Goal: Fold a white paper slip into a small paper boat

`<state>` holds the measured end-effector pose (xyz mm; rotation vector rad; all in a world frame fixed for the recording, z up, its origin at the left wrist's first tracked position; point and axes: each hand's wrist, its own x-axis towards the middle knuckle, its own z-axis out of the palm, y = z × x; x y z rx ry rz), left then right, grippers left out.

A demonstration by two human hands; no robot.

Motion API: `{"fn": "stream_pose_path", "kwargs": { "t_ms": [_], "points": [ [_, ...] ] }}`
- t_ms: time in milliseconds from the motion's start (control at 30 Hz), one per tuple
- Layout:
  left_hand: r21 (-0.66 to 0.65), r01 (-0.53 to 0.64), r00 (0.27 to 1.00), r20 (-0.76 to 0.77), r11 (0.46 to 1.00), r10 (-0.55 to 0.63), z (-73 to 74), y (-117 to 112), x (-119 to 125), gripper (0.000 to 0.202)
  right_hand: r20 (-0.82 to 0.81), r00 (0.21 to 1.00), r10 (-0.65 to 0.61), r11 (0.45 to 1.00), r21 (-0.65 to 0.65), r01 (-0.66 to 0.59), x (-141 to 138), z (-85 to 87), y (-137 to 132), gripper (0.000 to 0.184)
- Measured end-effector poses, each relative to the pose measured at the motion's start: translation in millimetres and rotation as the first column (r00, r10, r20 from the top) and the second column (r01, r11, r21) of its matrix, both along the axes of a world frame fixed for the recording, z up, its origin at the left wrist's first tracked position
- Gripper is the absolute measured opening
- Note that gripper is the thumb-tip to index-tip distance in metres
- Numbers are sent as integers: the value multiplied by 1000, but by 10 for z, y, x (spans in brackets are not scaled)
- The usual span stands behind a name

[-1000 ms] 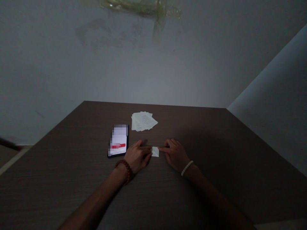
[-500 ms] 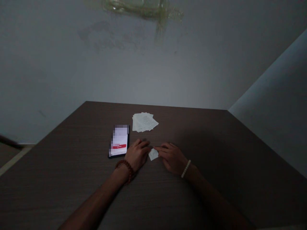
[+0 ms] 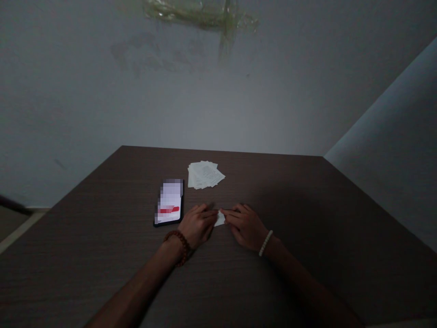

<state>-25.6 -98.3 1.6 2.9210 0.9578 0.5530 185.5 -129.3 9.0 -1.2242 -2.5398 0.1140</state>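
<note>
2-handed: touching paper (image 3: pixel 219 220) with left hand (image 3: pixel 198 224) and right hand (image 3: pixel 247 227), bunching fingers (image 3: pixel 234 215) narrowly; covering more than 0.5 s ago, thus still working it; unable to tell if pinching.

Small sheet (image 3: pixel 220 219): matt paper
Sheet pile (image 3: pixel 205 175): matt paper
Table (image 3: pixel 205 287): matt wood grain
Wall tape (image 3: pixel 194 17): glossy plastic

A lit phone (image 3: pixel 170 198) lies on the table (image 3: pixel 218 282).

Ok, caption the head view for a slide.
Left hand and right hand touch a small white paper on a wood-grain table, near a lit smartphone and printed slips.
</note>
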Motion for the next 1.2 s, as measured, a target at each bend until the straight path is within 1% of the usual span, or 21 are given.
{"fn": "stream_pose_path", "kwargs": {
  "t_ms": [100, 233, 367, 433, 600, 667, 833, 933, 1000, 1067, 1133, 1200],
  "points": [
    [4, -19, 999, -46, 1000, 19, 19, -11, 9, 21, 8, 1000, 5, 1000, 9, -5, 0, -4, -1, 16],
    [-2, -39, 996, -84, 999, 39, 52, -23, 27, 28, 9, 1000, -7, 1000, 3, 6, -3, -1, -11, 18],
    [5, -63, 993, -104, 998, 63, 70, -31, 13, 21, 10, 999, -33, 999, -4, 33, -14, 11, -29, 18],
    [11, -79, 992, -101, 997, 79, 74, -34, 0, 17, 15, 999, -44, 999, -4, 44, -20, 13, -32, 18],
    [30, -95, 993, -64, 995, 96, 84, -38, -18, 13, 19, 998, -53, 999, -12, 53, -18, -1, -24, 20],
    [39, -87, 995, -54, 995, 89, 82, -41, -24, 14, 15, 998, -53, 998, -14, 53, -11, -5, -21, 20],
    [61, -79, 997, -20, 995, 81, 42, -41, -40, 16, -2, 999, -36, 999, -17, 36, 4, -8, -3, 29],
    [66, -95, 995, 11, 993, 95, 15, -31, -48, 20, 1, 1000, -25, 1000, -8, 25, 10, -23, 11, 26],
    [44, -67, 998, 24, 997, 66, 9, -23, -55, 19, -11, 1000, -15, 1000, -10, 15, 18, -36, 20, 24],
    [14, -11, 999, 39, 1000, 10, 11, -18, -62, 17, -33, 999, -8, 1000, -18, 7, 30, -47, 28, 22],
    [-6, 31, 998, 56, 1000, -30, 16, -18, -67, 22, -52, 999, -6, 1000, -26, 4, 43, -55, 37, 22],
    [-17, 42, 997, 58, 999, -41, 18, -21, -66, 25, -65, 998, -6, 1000, -29, 4, 52, -61, 46, 21]
  ]
}}
